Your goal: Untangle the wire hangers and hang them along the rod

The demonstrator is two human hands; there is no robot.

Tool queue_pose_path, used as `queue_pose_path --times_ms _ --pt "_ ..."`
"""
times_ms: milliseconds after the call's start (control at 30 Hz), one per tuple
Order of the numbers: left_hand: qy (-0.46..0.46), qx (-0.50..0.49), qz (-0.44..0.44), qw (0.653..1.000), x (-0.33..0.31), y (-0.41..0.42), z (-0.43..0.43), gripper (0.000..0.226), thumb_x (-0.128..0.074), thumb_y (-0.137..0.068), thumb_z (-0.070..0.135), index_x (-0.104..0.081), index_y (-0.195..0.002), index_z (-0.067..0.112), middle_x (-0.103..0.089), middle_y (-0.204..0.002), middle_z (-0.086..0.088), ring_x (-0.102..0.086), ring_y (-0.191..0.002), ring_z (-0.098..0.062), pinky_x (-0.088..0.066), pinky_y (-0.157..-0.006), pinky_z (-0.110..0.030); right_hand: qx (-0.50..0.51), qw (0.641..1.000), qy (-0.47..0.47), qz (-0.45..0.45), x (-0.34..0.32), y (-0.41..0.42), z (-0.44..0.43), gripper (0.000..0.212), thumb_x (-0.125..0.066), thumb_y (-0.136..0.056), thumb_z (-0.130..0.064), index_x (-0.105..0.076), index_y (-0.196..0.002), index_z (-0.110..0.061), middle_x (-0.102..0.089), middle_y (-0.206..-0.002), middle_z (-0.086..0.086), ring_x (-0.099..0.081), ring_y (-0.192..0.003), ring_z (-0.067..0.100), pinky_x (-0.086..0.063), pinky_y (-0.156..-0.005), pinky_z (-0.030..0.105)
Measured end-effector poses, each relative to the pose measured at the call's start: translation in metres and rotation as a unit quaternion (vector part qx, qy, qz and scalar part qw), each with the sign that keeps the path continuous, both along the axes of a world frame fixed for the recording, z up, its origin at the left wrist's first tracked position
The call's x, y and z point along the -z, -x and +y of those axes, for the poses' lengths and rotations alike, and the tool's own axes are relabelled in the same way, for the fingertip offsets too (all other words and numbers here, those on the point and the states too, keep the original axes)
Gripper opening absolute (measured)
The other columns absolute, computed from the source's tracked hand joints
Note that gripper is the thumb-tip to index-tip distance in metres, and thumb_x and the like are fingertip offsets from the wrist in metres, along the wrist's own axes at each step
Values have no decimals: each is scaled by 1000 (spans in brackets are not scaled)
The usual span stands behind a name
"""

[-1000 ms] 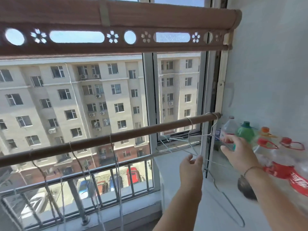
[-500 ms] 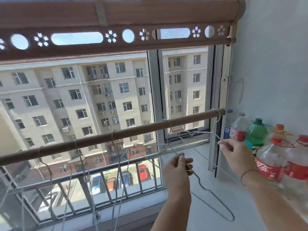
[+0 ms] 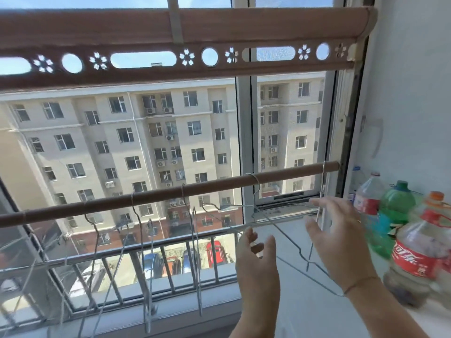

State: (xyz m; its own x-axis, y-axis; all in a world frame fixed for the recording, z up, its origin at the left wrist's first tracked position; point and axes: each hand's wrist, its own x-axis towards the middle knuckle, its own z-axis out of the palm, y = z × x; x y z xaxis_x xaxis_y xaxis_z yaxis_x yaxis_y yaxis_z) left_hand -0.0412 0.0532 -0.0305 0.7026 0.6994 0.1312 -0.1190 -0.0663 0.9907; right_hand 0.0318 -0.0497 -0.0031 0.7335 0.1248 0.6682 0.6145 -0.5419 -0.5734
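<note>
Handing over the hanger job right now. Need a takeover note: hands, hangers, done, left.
Left hand: fingers loosely curled beside a wire; I can't tell if it grips.
Right hand: open, fingers spread, holding nothing, next to the hanger at the rod's right end.
Rod: at least three hangers hang on its left part. Two more hook over the right part, and this crossed pair has its wires crossing between the hands.
Done: five hooks visible on the rod.
Left: free the crossed pair so each hangs straight.
Mind the bottles close to the right hand.
</note>
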Motion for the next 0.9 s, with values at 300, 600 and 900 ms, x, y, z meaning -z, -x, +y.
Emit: queue_pose_path --times_ms 300,600,900 --pt "-249 -342 -10 906 -8 101 100 38 -58 -80 30 -61 -115 18 -57 -116 -6 -43 -118 -24 -33 -95 -35 -234 953 29 189 8 72 100 34 -59 -85 -38 -54 -114 -21 -57 -105 -5 -56 -93 8 -49 -85 25" --pt "-230 -222 122 940 4 118 136 37 -58 -90 24 -56 -125 13 -64 -90 8 -61 -78 -7 -47 -70 -25 -221 932 40 284 38 81 155 24 -57 -87 -32 -58 -105 -17 -67 -81 3 -64 -75 19 -54 -76 37" --pt "-190 -173 117 959 11 106 128 32 -60 -89 18 -63 -121 20 -72 -80 7 -65 -73 -9 -47 -65 -15 -198 941 -68 266 42 71 133 20 -46 -94 -18 -64 -85 -14 -62 -54 1 -52 -45 3 -46 -57 24"
